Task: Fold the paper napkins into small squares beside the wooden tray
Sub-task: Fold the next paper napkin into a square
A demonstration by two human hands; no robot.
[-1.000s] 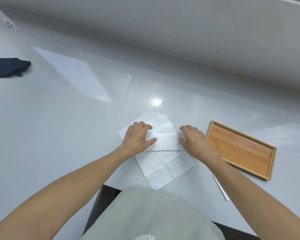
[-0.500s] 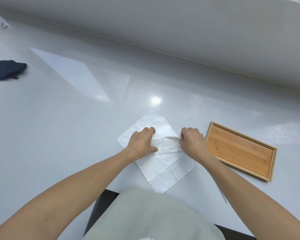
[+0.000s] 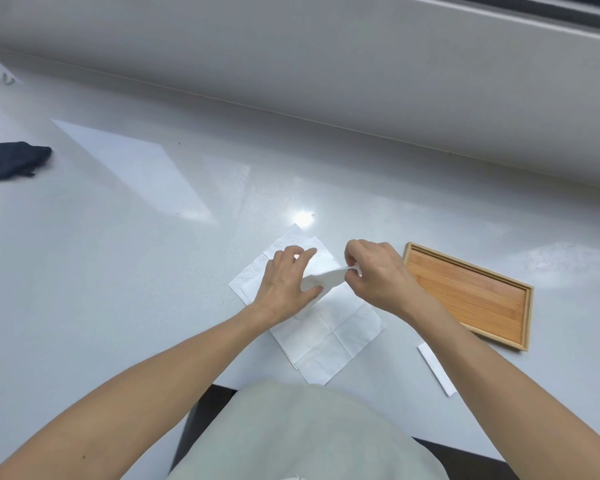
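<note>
White paper napkins (image 3: 329, 332) lie unfolded in a loose stack on the pale counter, left of the wooden tray (image 3: 471, 292). On top of the stack is a folded napkin strip (image 3: 326, 277), its right end lifted off the stack. My right hand (image 3: 374, 275) pinches that raised end between thumb and fingers. My left hand (image 3: 286, 284) lies on the strip's left part, fingers spread, thumb under the raised paper. The tray holds nothing.
A narrow white paper strip (image 3: 437, 368) lies near the counter's front edge, below the tray. A dark blue cloth (image 3: 9, 161) sits at the far left. A raised grey ledge (image 3: 326, 81) runs along the back. My pale-clothed lap (image 3: 302, 434) is below the edge.
My right hand went from pressing flat on the folded napkin to pinching its right end and lifting it. My left hand stayed on the left part, its fingers loosening.
</note>
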